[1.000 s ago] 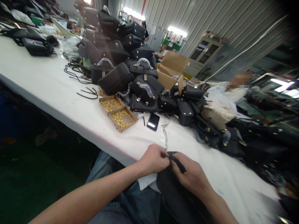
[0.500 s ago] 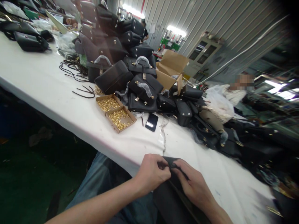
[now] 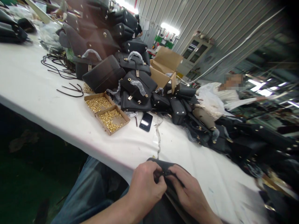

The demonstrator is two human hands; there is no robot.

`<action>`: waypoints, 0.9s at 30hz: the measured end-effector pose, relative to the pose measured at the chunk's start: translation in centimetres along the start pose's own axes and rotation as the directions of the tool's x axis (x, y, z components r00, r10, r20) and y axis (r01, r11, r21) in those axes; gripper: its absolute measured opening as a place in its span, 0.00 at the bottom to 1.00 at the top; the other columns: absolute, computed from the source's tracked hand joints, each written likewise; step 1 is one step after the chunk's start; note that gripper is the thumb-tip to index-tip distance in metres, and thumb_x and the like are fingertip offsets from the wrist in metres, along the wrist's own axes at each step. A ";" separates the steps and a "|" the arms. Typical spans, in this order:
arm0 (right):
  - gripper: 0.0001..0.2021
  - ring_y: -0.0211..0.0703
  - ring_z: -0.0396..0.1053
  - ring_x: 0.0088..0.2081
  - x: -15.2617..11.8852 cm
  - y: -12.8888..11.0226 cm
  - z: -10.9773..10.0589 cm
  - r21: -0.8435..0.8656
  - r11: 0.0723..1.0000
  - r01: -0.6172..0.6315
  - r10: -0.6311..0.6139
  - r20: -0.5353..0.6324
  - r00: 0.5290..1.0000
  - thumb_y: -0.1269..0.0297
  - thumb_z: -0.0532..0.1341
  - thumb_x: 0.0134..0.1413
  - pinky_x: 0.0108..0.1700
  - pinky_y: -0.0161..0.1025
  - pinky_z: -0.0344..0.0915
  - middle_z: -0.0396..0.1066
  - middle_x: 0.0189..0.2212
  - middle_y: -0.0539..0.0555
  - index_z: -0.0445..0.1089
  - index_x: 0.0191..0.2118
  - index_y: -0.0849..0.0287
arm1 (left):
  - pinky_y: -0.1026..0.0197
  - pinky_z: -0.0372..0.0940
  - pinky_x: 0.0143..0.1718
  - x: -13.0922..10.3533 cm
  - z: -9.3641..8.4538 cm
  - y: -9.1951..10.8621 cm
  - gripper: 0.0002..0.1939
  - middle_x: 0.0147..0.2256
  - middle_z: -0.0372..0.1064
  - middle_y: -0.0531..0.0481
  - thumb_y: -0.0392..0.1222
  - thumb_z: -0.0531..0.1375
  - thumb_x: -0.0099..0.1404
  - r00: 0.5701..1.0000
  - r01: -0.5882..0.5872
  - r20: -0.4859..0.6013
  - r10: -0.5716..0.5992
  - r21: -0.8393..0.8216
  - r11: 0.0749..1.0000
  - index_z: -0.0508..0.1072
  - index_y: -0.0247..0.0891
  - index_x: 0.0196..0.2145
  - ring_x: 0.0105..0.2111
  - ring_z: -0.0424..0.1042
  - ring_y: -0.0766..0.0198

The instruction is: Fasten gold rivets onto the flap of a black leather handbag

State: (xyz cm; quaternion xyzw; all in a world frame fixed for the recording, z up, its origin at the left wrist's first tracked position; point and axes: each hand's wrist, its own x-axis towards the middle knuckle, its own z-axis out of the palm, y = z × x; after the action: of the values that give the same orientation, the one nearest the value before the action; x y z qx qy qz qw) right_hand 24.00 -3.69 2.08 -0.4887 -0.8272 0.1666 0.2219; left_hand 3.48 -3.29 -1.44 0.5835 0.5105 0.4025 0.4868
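Observation:
A black leather piece (image 3: 161, 207) lies across my lap and against the table's front edge, at the bottom centre. My left hand (image 3: 147, 182) is closed at its upper part, thumb and fingertips pinched together; whatever sits between those fingertips is too small to make out. Just to the right, my right hand (image 3: 187, 188) grips the leather between thumb and fingers. The two hands nearly meet at a small dark spot on the leather. Two joined cardboard trays of small gold metal pieces (image 3: 111, 119) stand on the table, up and left of my hands.
On the white table (image 3: 70, 118) lie a phone (image 3: 146, 121), dark cords (image 3: 70, 90) and a clear plastic strip (image 3: 157, 137). Black handbags (image 3: 137, 85) pile up behind, beside an open cardboard box (image 3: 161, 68). A person in white (image 3: 230, 93) is at the far right.
The view has shifted, so table items appear further left. Both hands stay together on the leather, whose top edge now shows more above them. The person at the right has an arm stretched out.

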 end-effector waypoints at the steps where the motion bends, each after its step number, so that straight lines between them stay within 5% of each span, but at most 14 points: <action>1: 0.08 0.46 0.78 0.42 0.0 0.0 0.0 0.001 1.000 0.000 0.000 0.003 1.000 0.68 0.57 0.76 0.44 0.40 0.76 0.77 0.41 0.53 0.73 0.49 0.51 | 0.60 0.62 0.35 0.0 0.1 -0.2 0.05 0.31 0.76 0.52 0.35 0.63 0.59 1.000 -0.011 -0.003 0.011 0.000 1.000 0.79 0.42 0.33 0.32 0.72 0.61; 14: 0.11 0.47 0.78 0.39 0.6 0.2 0.4 -0.011 0.995 0.095 -0.095 0.001 0.995 0.74 0.55 0.73 0.41 0.40 0.78 0.77 0.39 0.55 0.72 0.50 0.54 | 0.59 0.60 0.35 -0.8 1.1 -2.0 0.06 0.32 0.70 0.51 0.30 0.60 0.62 0.969 -0.220 -0.107 0.224 0.042 0.975 0.69 0.41 0.32 0.33 0.72 0.61; 21: 0.13 0.50 0.82 0.42 -0.9 0.8 1.0 -0.096 0.993 0.063 -0.066 -0.020 0.998 0.73 0.56 0.72 0.43 0.41 0.82 0.81 0.43 0.57 0.71 0.54 0.52 | 0.55 0.63 0.36 -0.9 0.3 -1.4 0.12 0.37 0.75 0.47 0.35 0.63 0.58 0.997 0.030 0.067 -0.045 0.214 0.976 0.71 0.42 0.41 0.36 0.76 0.53; 27: 0.11 0.52 0.84 0.45 -0.8 0.9 1.0 -0.184 0.983 -0.001 -0.015 -0.086 0.996 0.69 0.60 0.71 0.49 0.43 0.84 0.83 0.45 0.56 0.74 0.54 0.52 | 0.54 0.57 0.31 -0.2 1.0 -1.3 0.09 0.37 0.70 0.46 0.30 0.56 0.64 0.986 -0.133 0.134 0.099 0.282 0.950 0.65 0.42 0.39 0.34 0.74 0.53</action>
State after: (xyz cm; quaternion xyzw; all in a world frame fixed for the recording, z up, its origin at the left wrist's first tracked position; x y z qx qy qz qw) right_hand 24.47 -4.09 0.67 -0.5109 -0.8303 0.0671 0.2123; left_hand 4.14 -3.59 -2.89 0.7004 0.4990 0.3160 0.4008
